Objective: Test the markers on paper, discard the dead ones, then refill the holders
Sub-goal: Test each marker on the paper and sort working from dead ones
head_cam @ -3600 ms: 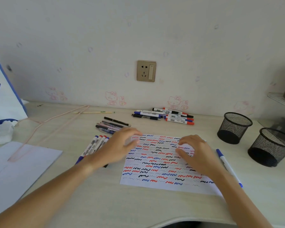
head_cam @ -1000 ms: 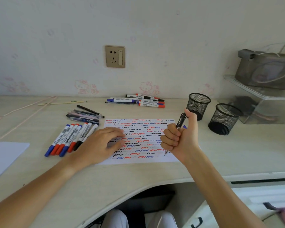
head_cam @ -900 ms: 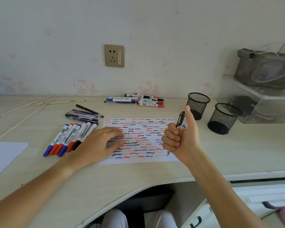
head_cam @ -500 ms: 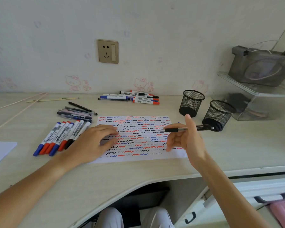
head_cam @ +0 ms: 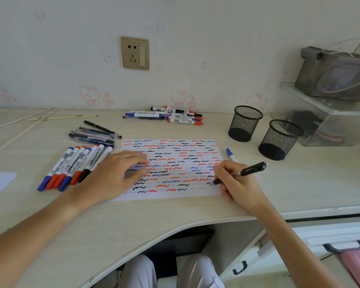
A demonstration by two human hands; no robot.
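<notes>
Both forearms are bare, with no sleeves showing. The left hand and right hand wear nothing. Pale trousers cover the knees.

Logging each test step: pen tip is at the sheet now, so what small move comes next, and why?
Probably a short squiggle: the right hand grips the black pen with its tip on the paper near the right edge, while the left hand presses the sheet flat.

Paper: white, rows of red, blue, black squiggles. Mesh holders: black. Desk: pale wood grain.
</notes>
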